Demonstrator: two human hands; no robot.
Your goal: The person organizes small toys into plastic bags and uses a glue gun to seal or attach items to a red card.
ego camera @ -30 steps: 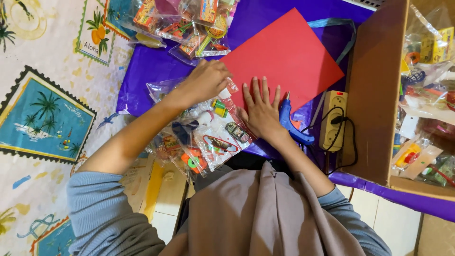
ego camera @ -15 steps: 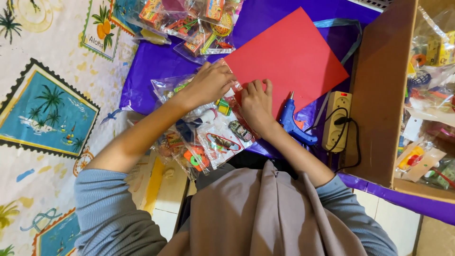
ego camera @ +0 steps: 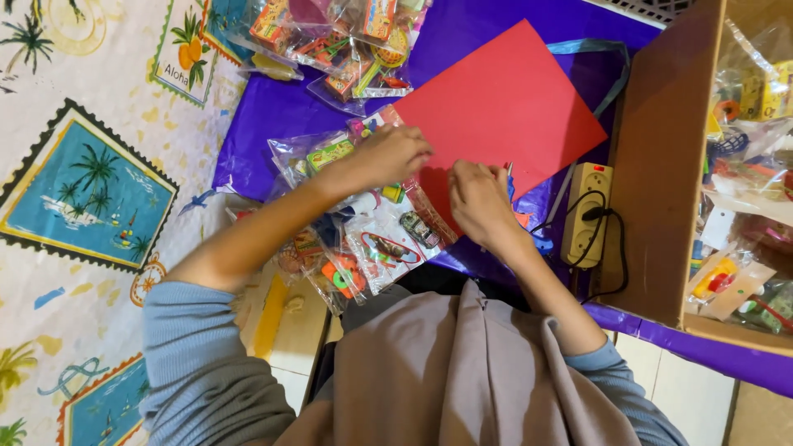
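A red paper sheet (ego camera: 508, 103) lies tilted on a purple cloth (ego camera: 273, 116). My left hand (ego camera: 395, 154) curls over the sheet's near left edge, with clear toy packets (ego camera: 388, 239) right beneath it. My right hand (ego camera: 477, 198) sits at the sheet's near corner, its fingers bent and pinching the edge. A blue glue gun (ego camera: 538, 242) peeks out just right of my right wrist, mostly hidden.
More clear bags of small toys (ego camera: 347, 33) lie at the far edge. A cream power strip (ego camera: 585, 213) with a black plug stands beside an open cardboard box (ego camera: 661, 165) filled with packets. A printed mat with palm pictures (ego camera: 91, 190) covers the left.
My right hand went from lying flat on the sheet to curling at its near edge. My left hand slid slightly right along that edge.
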